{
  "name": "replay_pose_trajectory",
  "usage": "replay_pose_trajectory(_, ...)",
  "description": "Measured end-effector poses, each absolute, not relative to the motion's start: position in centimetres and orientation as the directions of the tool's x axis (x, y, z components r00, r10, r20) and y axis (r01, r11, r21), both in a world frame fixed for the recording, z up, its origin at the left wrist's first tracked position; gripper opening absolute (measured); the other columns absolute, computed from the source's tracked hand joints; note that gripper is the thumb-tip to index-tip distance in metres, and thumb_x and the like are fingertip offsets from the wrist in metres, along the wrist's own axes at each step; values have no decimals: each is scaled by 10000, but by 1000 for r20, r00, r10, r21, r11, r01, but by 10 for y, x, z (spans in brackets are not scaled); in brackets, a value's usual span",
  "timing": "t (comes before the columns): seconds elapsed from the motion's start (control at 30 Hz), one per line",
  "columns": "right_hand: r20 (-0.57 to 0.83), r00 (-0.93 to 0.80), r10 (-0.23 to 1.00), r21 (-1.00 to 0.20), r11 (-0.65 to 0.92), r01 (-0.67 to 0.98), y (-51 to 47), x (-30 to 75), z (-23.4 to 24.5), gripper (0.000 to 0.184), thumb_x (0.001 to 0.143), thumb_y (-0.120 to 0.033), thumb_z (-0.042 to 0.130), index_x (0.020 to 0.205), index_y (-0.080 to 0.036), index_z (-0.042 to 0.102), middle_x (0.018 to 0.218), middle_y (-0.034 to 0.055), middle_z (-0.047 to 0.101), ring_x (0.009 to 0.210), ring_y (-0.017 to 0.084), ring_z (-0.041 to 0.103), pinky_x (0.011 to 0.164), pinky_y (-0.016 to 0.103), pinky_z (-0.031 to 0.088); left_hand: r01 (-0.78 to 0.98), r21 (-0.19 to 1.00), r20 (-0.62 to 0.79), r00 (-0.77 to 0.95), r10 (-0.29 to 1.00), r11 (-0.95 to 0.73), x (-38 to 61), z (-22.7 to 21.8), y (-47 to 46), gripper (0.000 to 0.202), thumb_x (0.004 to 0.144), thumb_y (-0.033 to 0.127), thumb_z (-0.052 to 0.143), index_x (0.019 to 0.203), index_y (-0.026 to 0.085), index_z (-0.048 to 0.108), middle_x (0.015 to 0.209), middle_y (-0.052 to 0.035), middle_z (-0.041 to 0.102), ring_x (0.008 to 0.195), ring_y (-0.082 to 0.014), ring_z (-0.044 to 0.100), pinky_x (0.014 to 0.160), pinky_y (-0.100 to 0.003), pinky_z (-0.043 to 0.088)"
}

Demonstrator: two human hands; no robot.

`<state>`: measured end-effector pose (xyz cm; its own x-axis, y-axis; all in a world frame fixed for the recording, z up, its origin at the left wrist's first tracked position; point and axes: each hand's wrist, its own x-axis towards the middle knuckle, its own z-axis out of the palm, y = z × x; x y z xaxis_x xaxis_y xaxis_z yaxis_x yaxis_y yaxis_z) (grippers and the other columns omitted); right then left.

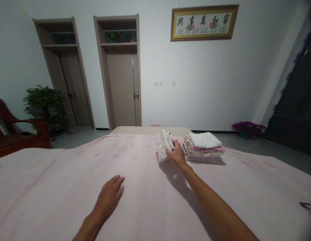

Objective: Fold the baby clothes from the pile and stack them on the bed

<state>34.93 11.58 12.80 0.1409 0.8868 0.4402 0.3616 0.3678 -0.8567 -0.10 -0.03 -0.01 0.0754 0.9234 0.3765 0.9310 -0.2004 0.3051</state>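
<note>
My right hand (177,154) reaches far across the pink bedsheet (57,187) and grips a folded white cloth with a faint pink print (163,144), held just above the sheet. Right beside it, to the right, stands a neat stack of folded clothes (204,147) in white, pink and cream. My left hand (110,194) lies flat, palm down, on the sheet nearer to me, fingers slightly apart, holding nothing.
Beyond the bed's far edge is grey floor, with two closed doors (124,90) in the white wall. A red wooden chair (15,134) and a potted plant (46,105) stand left; purple flowers (248,129) and a dark cabinet are right. A framed calligraphy picture (204,22) hangs above.
</note>
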Motion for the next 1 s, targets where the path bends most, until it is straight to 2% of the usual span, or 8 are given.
replay_pose_trajectory(0.07,497,-37,867,-772,462,437,87,338,127,471,710,-293,697,1174,-228,650,1128,52,680,978,229,612,847,320,463,903,365,405,64,912,-225,-1,2,-2,449,969,374,423,1336,198,612,1406,-101,609,1310,-259,552,1139,-465,409)
replay_pose_trajectory(0.17,353,-288,890,-761,452,465,50,329,108,200,806,-372,648,868,-188,697,841,14,665,746,168,570,670,269,408,833,487,434,31,901,-263,2,11,-6,427,988,384,410,1338,215,588,1367,-88,629,1231,-229,609,1082,-420,471)
replay_pose_trajectory(0.23,239,-336,911,-777,387,496,35,328,87,223,833,-367,613,711,-182,642,689,-15,592,642,135,496,593,252,339,783,562,430,1,903,-268,5,17,-9,410,1000,406,401,1319,238,595,1337,-72,645,1215,-219,620,1056,-400,493)
replay_pose_trajectory(0.33,215,-272,938,-847,318,426,22,327,63,219,786,-356,663,662,-187,600,654,-26,564,623,127,456,571,246,315,713,638,430,-14,903,-293,8,25,-14,404,1009,445,389,1267,252,635,1309,-67,663,1218,-222,617,1057,-397,492)
replay_pose_trajectory(0.5,190,-150,970,-981,181,-72,11,332,73,305,804,-482,656,883,-192,711,819,39,710,756,197,598,701,302,470,574,731,448,4,894,-369,10,31,-18,429,1016,463,376,1212,220,670,1256,-111,687,1172,-231,638,1045,-391,496)
replay_pose_trajectory(0.67,23,-9,1000,-779,12,-627,14,360,89,376,770,-420,665,1053,-193,762,973,72,787,1013,286,698,926,405,519,593,698,382,165,909,-401,17,41,-25,335,985,469,473,1112,264,706,1151,-72,720,1051,-207,673,916,-324,544)
replay_pose_trajectory(0.83,-149,28,988,-727,-90,-681,14,376,61,332,819,-356,646,1073,-182,768,1030,66,788,1082,273,702,1002,406,512,606,675,361,226,905,-421,34,43,-31,302,968,437,503,1149,275,682,1125,-60,707,982,-185,668,872,-298,538)
replay_pose_trajectory(1.0,-150,-107,983,-705,-183,-685,9,370,51,363,842,-336,647,1152,-170,738,1042,74,785,1073,264,711,1003,411,524,692,584,352,255,901,-424,61,38,-37,373,873,356,614,1238,278,627,1095,-30,668,864,-159,633,799,-277,506)
